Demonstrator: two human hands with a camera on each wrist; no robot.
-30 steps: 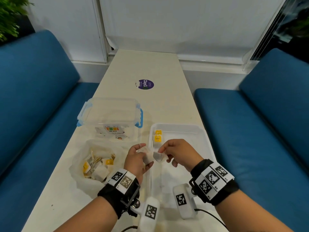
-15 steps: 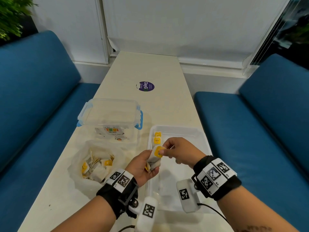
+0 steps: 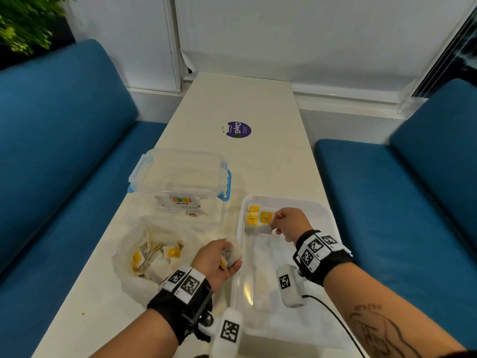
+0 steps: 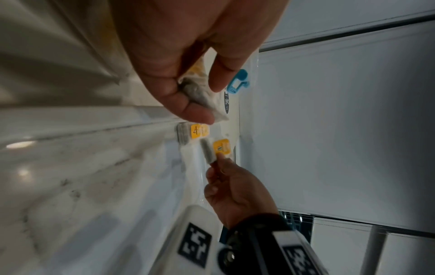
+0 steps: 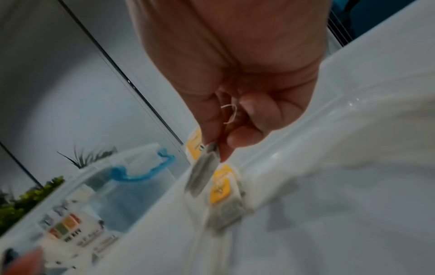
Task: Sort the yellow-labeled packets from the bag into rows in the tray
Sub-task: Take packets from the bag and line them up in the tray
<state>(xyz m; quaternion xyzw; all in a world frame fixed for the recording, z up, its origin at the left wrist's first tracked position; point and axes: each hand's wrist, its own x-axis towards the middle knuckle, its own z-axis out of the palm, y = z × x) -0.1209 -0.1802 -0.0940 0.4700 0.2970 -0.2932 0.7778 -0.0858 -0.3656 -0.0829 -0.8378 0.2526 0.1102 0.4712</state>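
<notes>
The white tray [image 3: 284, 200] lies right of centre on the table. Two yellow-labeled packets [image 3: 252, 220] lie at its far left corner, one behind the other. My right hand [image 3: 274, 221] pinches a third packet [image 3: 265, 218] just right of them, low over the tray floor; the right wrist view shows this packet [image 5: 202, 173] hanging on edge from my fingertips [image 5: 212, 147]. At the tray's left rim my left hand [image 3: 231, 254] grips a small bunch of packets [image 4: 202, 93]. The clear bag [image 3: 124, 257] on the left holds several more packets [image 3: 171, 253].
A clear lidded box [image 3: 178, 174] with blue latches stands behind the bag. A purple sticker [image 3: 238, 129] lies further up the narrow table. Blue benches [image 3: 387, 202] flank both long sides. The near half of the tray floor holds nothing.
My right hand took one packet from the left hand and carried it forward to the tray's far left corner. The left hand drew back toward the bag with the other packets.
</notes>
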